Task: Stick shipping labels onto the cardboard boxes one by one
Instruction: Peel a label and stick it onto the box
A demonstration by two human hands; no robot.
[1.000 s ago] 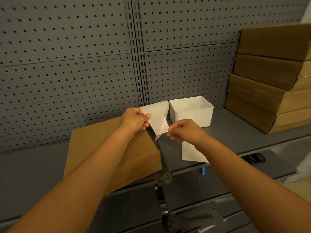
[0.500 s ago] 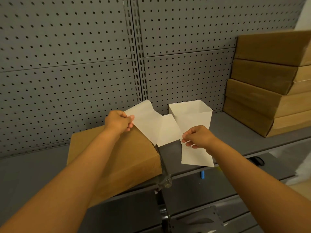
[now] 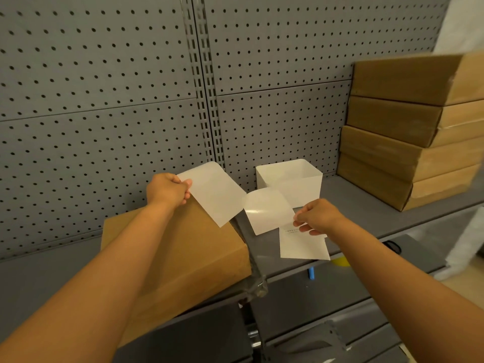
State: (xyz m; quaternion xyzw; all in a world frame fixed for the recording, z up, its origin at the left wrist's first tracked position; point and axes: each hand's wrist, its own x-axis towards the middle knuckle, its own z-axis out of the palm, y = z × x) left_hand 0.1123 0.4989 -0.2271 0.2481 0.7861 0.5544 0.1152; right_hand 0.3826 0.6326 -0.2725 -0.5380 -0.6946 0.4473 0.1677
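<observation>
A flat brown cardboard box lies on the grey shelf under my left forearm. My left hand pinches the corner of a white shipping label, held in the air above the box's far right corner. My right hand pinches the glossy backing sheet, which curls up to the left, and another white sheet with small print hangs below the same hand. The label and the backing sheet are apart, or touch at most at one corner.
A white open bin stands behind my right hand. Several brown boxes are stacked at the right against the pegboard wall. A lower shelf holds scissors, a blue item and a yellow item.
My hands have moved apart, the left going left and up, the right going right and down. The label has peeled off its backing sheet, which was folded together with it a second ago.
</observation>
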